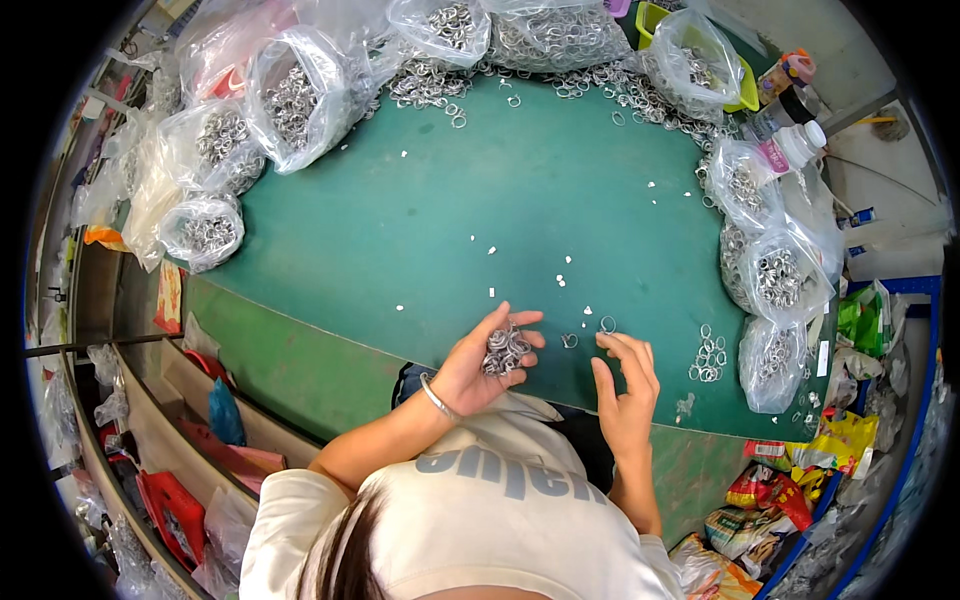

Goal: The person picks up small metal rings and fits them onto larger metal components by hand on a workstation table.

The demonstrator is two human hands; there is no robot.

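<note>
My left hand (475,365) is palm up near the table's front edge, its fingers curled round a heap of silver metal rings (506,350). My right hand (627,385) hovers over the edge to the right, thumb and fingers apart. Just beyond its fingertips lies a single ring (608,324); whether they touch it I cannot tell. Between the two hands another ring (570,341) rests on the green tabletop (400,230). A small group of rings (708,357) lies to the right of my right hand.
Clear plastic bags of rings (292,105) line the table's left and far sides. More bags (778,275) stand along the right, beside a white bottle (793,147). Loose rings (430,85) pile up at the far edge. Small white scraps (561,281) dot the middle.
</note>
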